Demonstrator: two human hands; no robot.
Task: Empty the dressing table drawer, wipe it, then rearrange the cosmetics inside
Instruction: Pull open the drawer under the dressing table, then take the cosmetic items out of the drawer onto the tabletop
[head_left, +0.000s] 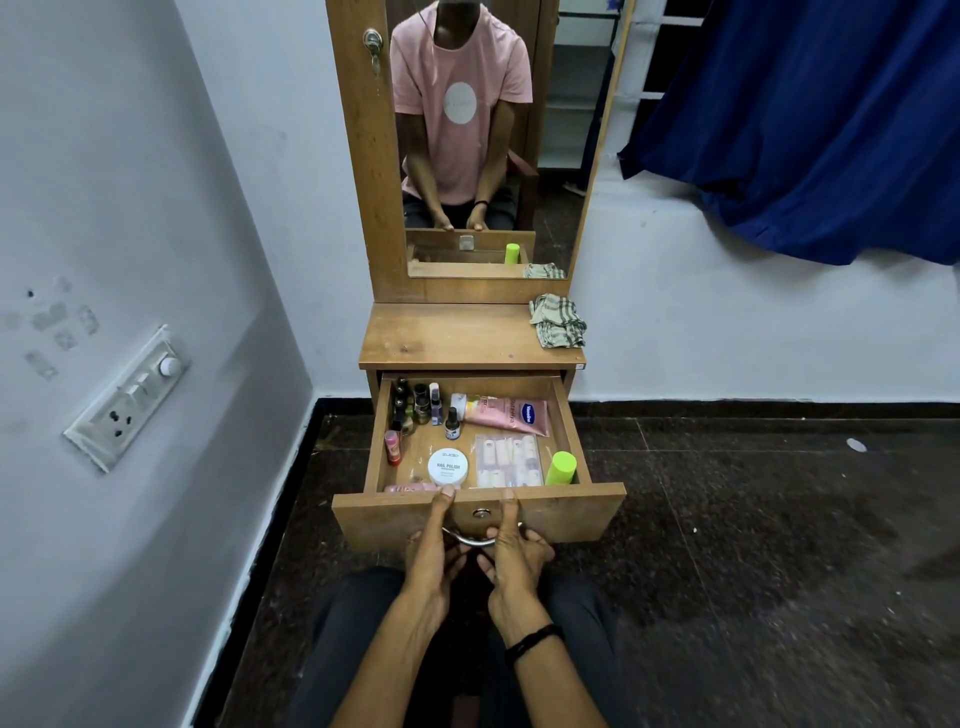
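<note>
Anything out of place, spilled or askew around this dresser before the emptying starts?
Nothing looks damaged or spilled. The checked cloth lies crumpled at the tabletop's right edge and seems to overhang it. In the drawer, gripped at its front by the left hand and right hand, a pink tube lies flat beside upright bottles.

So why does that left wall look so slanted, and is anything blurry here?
Head view: the wide lens stretches and tilts the left wall and its switch panel; the drawer and its cosmetics at centre are sharp; the floor at lower right smears into blur; light is soft and even, no glare on the mirror.
</note>
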